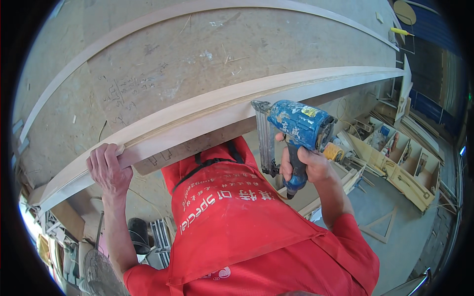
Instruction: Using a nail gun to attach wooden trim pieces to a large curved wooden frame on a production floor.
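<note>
Two hands bear on one long wooden piece (197, 129), which lies along the near edge of the tabletop (173, 64), between that surface and the person's body. Its long axis runs crosswise, from the lower left up toward the far right, and the fisheye view bends it into an arc.

The left hand (111, 167) grasps the piece toward its left end, fingers curled over the upper edge; the thumb is mostly hidden. The right hand (308, 165) is clenched around the handle of a blue nail gun (301, 123), with the forefinger near the trigger; whether it presses there cannot be told.

The key relation is between the gun's nose and the pale front face of the piece. The nose points left, at the near side of the wood and to the right of the left hand, well apart from those fingers. It is touching the face or just beside it; the view does not settle which. The right hand itself sits on the body side of the wood, off its surface, so the gun spans the gap. Beyond, a second curved strip (247, 3) lies on the tabletop.
</note>
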Available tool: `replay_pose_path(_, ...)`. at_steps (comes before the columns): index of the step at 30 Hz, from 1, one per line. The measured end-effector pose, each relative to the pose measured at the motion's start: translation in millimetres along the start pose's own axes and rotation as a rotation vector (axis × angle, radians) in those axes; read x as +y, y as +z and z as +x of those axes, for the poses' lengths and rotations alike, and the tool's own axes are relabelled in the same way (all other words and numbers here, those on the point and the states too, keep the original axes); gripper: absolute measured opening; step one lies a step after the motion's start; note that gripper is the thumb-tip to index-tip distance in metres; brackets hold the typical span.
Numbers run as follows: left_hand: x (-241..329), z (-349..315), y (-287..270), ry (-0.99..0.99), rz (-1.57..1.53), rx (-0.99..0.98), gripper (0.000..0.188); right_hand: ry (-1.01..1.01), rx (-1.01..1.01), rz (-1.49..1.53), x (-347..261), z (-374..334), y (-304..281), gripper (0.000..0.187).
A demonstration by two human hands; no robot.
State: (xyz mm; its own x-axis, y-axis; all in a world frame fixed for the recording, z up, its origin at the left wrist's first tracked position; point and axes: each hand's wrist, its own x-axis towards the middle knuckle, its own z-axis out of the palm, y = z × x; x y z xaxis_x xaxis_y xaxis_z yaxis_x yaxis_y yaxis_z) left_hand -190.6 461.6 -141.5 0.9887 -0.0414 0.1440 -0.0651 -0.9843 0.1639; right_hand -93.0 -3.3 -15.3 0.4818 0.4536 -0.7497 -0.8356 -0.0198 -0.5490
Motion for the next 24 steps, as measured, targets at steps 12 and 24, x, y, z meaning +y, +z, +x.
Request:
replay_pose_path(12,-37,-24,-12,0.014,-0.062,-0.021,0.044,-0.069,0.052,0.024,34,4,84,0.074)
replay_pose_path(24,-252,-135,-61,0.01,-0.009,-0.058,0.049,-0.113,0.116,0.046,119,63,252,0.068)
